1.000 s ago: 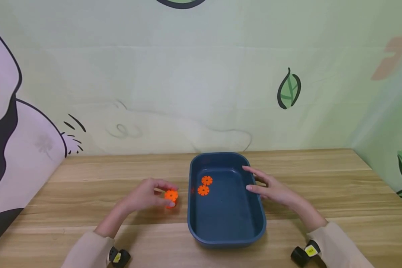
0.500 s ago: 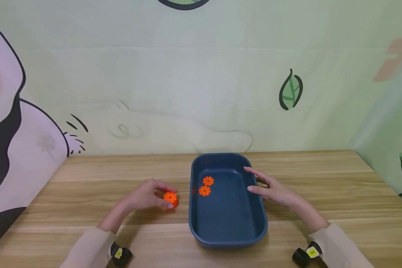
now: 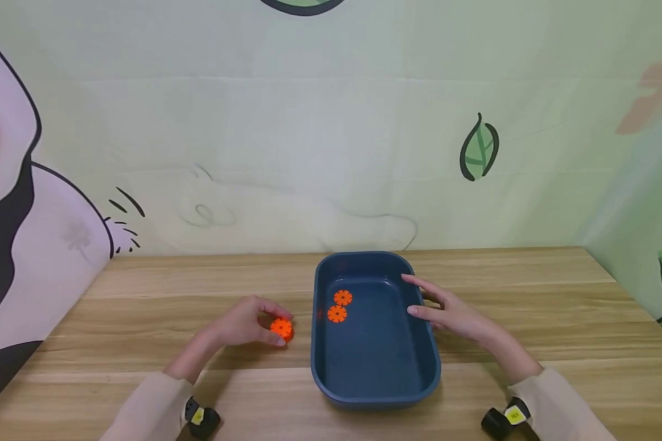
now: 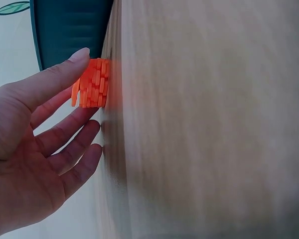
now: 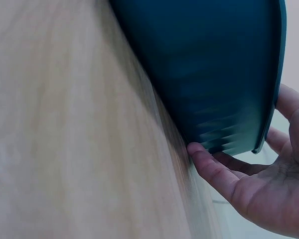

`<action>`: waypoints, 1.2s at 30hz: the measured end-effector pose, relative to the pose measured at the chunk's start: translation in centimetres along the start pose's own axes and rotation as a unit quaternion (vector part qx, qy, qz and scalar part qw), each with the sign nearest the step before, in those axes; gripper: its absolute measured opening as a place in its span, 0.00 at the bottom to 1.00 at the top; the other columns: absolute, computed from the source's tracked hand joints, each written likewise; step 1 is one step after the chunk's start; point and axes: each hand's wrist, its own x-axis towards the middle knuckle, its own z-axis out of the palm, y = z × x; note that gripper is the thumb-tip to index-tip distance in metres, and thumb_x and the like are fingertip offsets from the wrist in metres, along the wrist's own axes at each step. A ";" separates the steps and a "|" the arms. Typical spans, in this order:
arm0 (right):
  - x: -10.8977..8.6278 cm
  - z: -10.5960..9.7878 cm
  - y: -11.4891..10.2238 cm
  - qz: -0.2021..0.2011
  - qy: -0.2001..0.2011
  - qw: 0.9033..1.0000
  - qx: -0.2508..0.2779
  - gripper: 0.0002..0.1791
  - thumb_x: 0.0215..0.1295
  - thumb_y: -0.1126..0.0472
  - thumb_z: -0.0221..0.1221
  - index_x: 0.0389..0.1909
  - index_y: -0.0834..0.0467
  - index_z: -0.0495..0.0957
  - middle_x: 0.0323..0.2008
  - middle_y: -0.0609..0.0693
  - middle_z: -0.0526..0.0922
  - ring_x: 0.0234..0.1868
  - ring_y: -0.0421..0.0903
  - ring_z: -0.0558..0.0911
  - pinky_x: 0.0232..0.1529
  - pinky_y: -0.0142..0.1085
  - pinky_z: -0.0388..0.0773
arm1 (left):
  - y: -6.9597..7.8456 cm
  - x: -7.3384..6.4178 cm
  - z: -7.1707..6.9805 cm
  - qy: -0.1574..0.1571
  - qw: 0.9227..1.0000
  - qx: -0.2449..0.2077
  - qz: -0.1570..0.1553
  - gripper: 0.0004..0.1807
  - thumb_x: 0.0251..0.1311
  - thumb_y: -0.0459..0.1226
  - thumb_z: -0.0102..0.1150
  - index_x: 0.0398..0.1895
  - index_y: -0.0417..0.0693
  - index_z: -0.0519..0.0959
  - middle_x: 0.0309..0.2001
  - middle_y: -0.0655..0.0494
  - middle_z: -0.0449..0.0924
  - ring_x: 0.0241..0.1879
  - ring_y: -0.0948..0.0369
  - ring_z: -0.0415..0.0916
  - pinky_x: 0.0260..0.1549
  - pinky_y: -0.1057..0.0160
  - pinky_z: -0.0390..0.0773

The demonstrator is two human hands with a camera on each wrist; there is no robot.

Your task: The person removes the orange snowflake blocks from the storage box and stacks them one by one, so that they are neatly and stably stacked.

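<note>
In the head view, my left hand (image 3: 248, 321) is just left of a blue plastic tub (image 3: 375, 402). Its thumb and forefinger pinch an orange notched plastic disc (image 3: 281, 327) at the top of a small stack. The left wrist view shows the stack of orange discs (image 4: 93, 84) standing on the wood, the topmost one slightly tilted under the thumb. My right hand (image 3: 452, 312) holds the tub's right side, thumb and forefinger over the rim. From the right wrist, other fingers (image 5: 214, 172) lie against the tub's outer wall, low near the table.
Inside the tub, two orange discs (image 3: 339, 306) lie flat side by side near its left wall. Everything stands on a wood-grain table (image 3: 529, 300). A pale green printed backdrop (image 3: 309, 153) rises behind its far edge.
The left hand and the disc it pinches have come down slightly, so that the disc now sits over the stack. My right hand and the tub hold their places.
</note>
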 end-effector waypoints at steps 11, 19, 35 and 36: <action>0.1 0.0 0.0 -0.001 0.005 1.000 -0.005 0.35 0.64 0.51 0.54 0.69 0.47 0.51 0.68 0.65 0.46 0.66 0.67 0.50 0.44 0.43 0.74 | -0.2 0.1 0.0 -0.006 1.000 0.003 0.007 0.23 0.40 0.36 0.72 0.44 0.43 0.80 0.45 0.51 0.80 0.46 0.54 0.73 0.50 0.50 0.70; 0.1 -0.1 0.0 0.002 0.007 1.000 -0.006 0.35 0.64 0.51 0.54 0.69 0.46 0.51 0.68 0.66 0.46 0.66 0.67 0.50 0.45 0.45 0.74 | -0.2 0.3 0.1 -0.003 1.000 0.005 -0.018 0.22 0.41 0.37 0.72 0.45 0.46 0.81 0.46 0.53 0.80 0.46 0.56 0.72 0.51 0.49 0.69; 0.1 0.0 0.0 0.005 0.006 1.000 -0.009 0.35 0.63 0.51 0.54 0.69 0.46 0.52 0.69 0.63 0.46 0.66 0.66 0.49 0.47 0.49 0.73 | 1.4 -0.3 0.0 0.041 0.998 -0.043 -0.020 0.26 0.45 0.34 0.68 0.52 0.43 0.75 0.52 0.49 0.76 0.50 0.52 0.70 0.48 0.54 0.73; 0.1 0.0 0.0 0.005 0.005 1.000 -0.010 0.35 0.63 0.51 0.54 0.69 0.46 0.52 0.69 0.63 0.45 0.66 0.66 0.49 0.47 0.48 0.73 | 1.6 -0.3 0.0 0.046 0.998 -0.047 -0.016 0.26 0.46 0.35 0.68 0.52 0.42 0.75 0.52 0.49 0.76 0.50 0.52 0.71 0.48 0.55 0.73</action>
